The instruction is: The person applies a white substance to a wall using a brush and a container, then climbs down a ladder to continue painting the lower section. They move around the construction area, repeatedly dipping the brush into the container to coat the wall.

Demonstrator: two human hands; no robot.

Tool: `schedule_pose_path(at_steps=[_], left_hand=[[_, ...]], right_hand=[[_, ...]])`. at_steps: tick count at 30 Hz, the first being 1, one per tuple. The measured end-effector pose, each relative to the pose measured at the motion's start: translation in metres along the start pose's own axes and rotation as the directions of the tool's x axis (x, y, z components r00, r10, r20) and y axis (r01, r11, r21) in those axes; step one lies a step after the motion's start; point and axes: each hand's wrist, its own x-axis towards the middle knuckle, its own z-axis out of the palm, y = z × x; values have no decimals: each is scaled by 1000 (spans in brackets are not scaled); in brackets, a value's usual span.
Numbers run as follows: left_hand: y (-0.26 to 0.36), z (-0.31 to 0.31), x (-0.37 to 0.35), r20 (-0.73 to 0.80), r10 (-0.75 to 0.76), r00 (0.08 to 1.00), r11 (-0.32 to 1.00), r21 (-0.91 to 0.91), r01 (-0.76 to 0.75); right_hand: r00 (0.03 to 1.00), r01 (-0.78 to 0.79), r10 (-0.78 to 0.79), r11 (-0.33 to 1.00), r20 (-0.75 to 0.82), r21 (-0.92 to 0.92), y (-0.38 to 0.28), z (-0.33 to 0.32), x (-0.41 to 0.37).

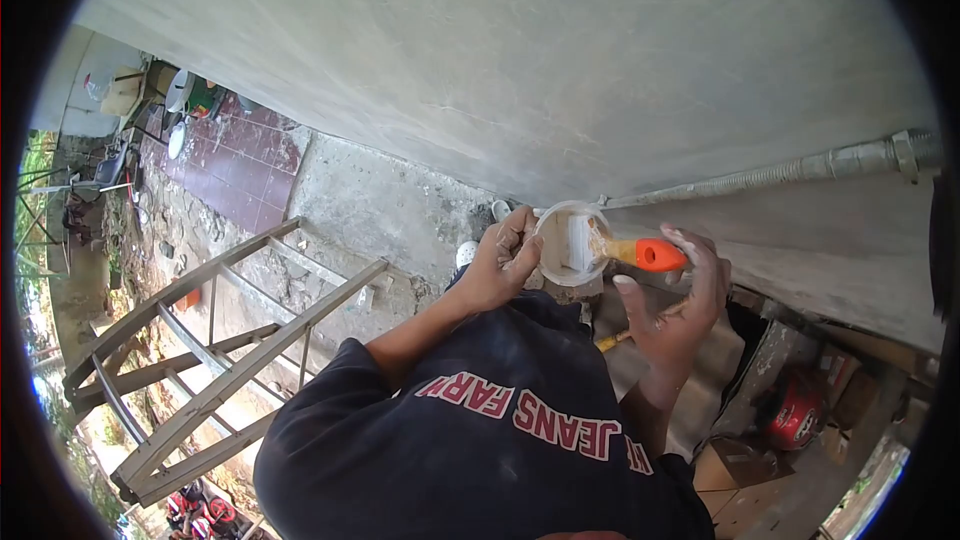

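My left hand is closed around the side of a clear plastic tub, held up in front of my chest. Inside the tub, white-coated bristles of a paintbrush rest against the wall, while its orange and yellow handle sticks out over the rim to the right. My right hand is beside that handle, thumb and fingers spread apart, with the fingertips close to the orange end. Below, partly hidden by my right hand, shows a small yellow piece.
A grey plastered wall rises ahead, with a corrugated conduit along it. To the left stands a ladder on rough concrete. Maroon tiles lie farther back. At lower right are a red rounded object and cardboard boxes.
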Motion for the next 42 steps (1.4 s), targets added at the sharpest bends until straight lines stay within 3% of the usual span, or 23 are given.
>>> schedule_pose_path(at_steps=[2, 3, 4, 6, 8, 9, 14, 20, 22, 26, 32, 34, 38, 40, 42], left_hand=[[5, -7, -3, -15, 26, 1000, 1000, -17, -27], [10, -10, -4, -35, 27, 999, 999, -36, -29], [14, -13, -5, -54, 30, 998, 998, -55, -33], [21, -20, -6, -76, 35, 997, 997, -71, -40], [22, -28, -8, -94, 35, 995, 995, -88, -44], [21, -31, -8, -105, 34, 994, 995, -85, -43], [29, -45, -12, -145, 58, 988, 996, -55, -66], [30, -65, -20, -186, 28, 982, 997, -64, -40], [27, -70, -20, -193, 74, 978, 988, -120, -98], [27, -81, -20, -191, 27, 981, 995, -84, -44], [26, -88, -21, -218, 89, 972, 993, -61, -105], [28, -89, -20, -139, 72, 988, 991, -104, -87], [21, -92, -19, -162, 51, 985, 996, -63, -62], [19, -91, -18, -144, 153, 978, 986, -48, -161], [18, -91, -21, -159, 103, 982, 992, -61, -114]], right_hand=[[933, 130, -80, 984, -350, 119, -1, 8, -4], [934, 143, -93, 982, -345, 122, -6, 6, -5], [803, 332, -234, 939, -549, 85, -14, 1, -7], [362, 632, -401, 769, -842, -94, -36, -14, -8], [223, 626, -520, 725, -824, -288, -79, -32, -8], [222, 637, -522, 717, -824, -283, -89, -29, -4], [-79, 880, -564, 348, -822, -323, -123, -18, 7], [-39, 906, -609, 313, -792, -285, -121, -4, 24], [-17, 912, -586, 322, -810, -252, -125, 8, 27], [39, 919, -584, 339, -811, -200, -129, 20, 31], [123, 918, -576, 376, -808, -128, -131, 34, 33], [150, 913, -578, 392, -802, -111, -131, 37, 33], [186, 910, -613, 403, -768, -102, -128, 39, 38], [212, 911, -593, 407, -777, -61, -128, 46, 40], [249, 904, -574, 426, -780, -25, -130, 51, 37]])
